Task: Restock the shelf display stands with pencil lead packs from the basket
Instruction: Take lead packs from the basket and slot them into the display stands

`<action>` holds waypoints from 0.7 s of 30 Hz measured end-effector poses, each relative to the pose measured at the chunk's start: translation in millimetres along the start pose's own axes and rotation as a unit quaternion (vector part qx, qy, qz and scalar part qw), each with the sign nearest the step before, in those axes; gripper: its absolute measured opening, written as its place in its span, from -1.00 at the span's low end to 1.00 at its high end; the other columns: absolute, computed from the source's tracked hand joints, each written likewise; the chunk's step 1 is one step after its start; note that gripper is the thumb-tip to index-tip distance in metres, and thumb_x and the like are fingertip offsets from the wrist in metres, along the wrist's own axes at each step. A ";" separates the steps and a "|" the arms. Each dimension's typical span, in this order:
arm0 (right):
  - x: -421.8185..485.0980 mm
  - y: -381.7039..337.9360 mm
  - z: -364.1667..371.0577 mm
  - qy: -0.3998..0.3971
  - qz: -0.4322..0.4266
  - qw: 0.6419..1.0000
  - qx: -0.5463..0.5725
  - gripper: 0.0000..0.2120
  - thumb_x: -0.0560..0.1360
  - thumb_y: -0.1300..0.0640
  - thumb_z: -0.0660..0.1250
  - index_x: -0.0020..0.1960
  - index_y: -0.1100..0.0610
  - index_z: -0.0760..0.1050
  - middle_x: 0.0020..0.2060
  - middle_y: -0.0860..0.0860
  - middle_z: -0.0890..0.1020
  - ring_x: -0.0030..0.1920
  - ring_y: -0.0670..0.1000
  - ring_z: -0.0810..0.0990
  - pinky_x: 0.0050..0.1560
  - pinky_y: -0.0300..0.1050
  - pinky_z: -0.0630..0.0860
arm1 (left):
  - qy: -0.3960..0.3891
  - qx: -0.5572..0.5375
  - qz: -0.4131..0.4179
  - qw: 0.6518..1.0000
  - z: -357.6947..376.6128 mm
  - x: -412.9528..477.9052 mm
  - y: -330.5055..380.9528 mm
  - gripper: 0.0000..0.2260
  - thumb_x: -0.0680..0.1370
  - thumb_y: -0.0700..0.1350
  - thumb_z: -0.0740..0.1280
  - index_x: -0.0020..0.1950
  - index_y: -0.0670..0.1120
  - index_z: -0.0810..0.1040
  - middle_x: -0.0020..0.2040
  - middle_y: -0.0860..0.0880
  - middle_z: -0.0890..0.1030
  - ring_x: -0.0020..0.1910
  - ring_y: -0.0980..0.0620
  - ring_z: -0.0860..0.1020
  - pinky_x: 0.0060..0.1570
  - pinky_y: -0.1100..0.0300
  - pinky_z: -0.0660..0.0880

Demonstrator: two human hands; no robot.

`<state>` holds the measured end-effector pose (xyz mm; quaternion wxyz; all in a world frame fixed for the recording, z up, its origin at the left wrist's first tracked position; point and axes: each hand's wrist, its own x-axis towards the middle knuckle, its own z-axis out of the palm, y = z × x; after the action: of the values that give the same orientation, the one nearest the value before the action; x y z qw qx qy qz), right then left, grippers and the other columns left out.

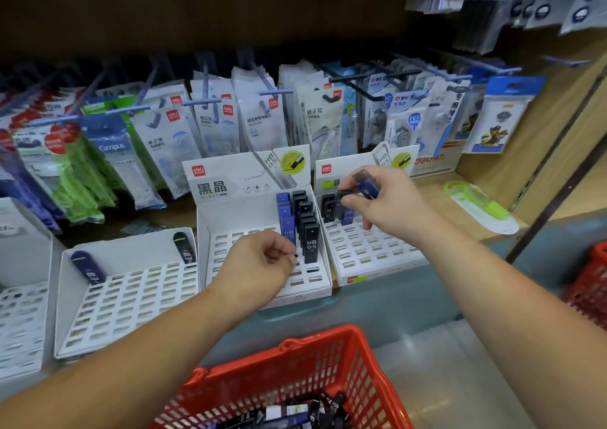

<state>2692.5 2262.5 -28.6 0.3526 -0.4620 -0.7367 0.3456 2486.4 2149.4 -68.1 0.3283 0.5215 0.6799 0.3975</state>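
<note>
Head view only. A wooden shelf (443, 192) carries white cardboard display stands with slotted tops.

On the middle stand (210, 231), a row of blue lead packs (285, 218) and a row of black lead packs (307, 225) marked HB 0.5 stand upright along the right side. Over this stand is the left hand (262, 258), fingers curled. Its tips are just beside the front blue pack, at a small dark bit by a slot. The grip is pinched together, but I cannot tell if it clamps a pack.

Over the back left of the right stand (361, 251) hovers the right hand (384, 199). Its grip is clamped on a blue lead pack with clear cap (366, 185), tilted, between thumb and fingers. Below it a few standing packs (328, 210), black and blue, fill that stand's back-left corner.

In the left stand (124, 297), two dark blue packs (88, 267) lean in the back corners.

At the bottom, nearest the person, is a red plastic mesh basket (295, 363) with loose black and blue lead packs (295, 412) lying inside. A second red basket (591, 281) shows at the right edge.

Behind the stands, bagged correction-tape refills (256, 116) hang on hooks. A green correction tape in a clear bag (479, 205) lies on the shelf, right of the stands.
</note>
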 end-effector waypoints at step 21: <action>13.2 18.5 28.3 0.007 -0.061 0.973 -0.224 -0.84 0.50 0.14 0.50 -0.02 -0.09 0.59 -0.04 -0.11 0.50 0.00 0.06 0.56 0.05 0.05 0.57 | -0.040 -0.048 -0.020 0.998 -9.2 -0.6 -2.8 -0.89 0.58 -0.32 0.40 0.07 -0.17 0.65 -0.12 -0.08 0.63 -0.39 0.31 0.54 -0.33 0.45 0.47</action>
<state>2672.5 2275.7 -56.0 0.2657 -0.4863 -0.8195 0.1461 2477.4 2146.6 -66.3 0.3881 0.5068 0.6564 0.4020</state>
